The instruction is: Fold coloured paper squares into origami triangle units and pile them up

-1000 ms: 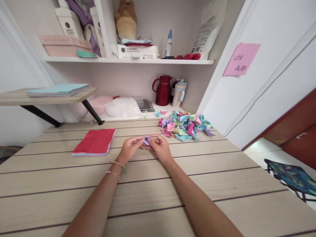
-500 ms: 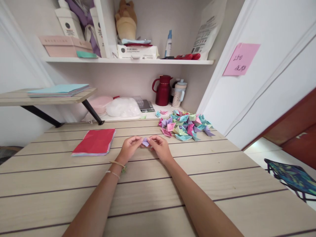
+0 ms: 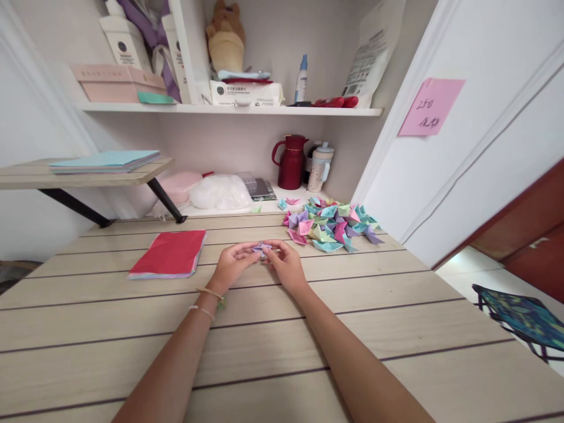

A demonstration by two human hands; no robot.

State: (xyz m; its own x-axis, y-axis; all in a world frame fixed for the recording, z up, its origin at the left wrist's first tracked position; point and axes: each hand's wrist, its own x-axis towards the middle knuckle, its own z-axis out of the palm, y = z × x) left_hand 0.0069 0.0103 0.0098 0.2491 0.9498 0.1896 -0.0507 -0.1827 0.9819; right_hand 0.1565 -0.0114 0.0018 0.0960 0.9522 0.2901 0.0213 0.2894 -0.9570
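Between my fingertips is a small purple folded paper [image 3: 261, 249], its shape partly covered by the fingers. My left hand [image 3: 235, 262] pinches its left side, thumb in front and fingers behind. On the other side my right hand [image 3: 285, 262] grips it the same way, so both hands are closed on the one piece. To the right lies a heap of folded paper boats [image 3: 328, 226] in teal, pink, purple and yellow-green. A stack of square paper [image 3: 170, 254] with a red sheet on top lies to the left of my left hand.
On the small raised shelf [image 3: 154, 166] at left rests another paper stack [image 3: 108, 160], light blue on top. Behind the table stand a dark red jug [image 3: 291, 163], a pale tumbler [image 3: 320, 168] and a white plastic bag [image 3: 220, 191]. A folding stool [image 3: 522, 317] is at right.
The purple paper has changed from a small pointed flat shape to a wider, more opened form. My fingers have shifted around it, while both arms stay nearly in place.
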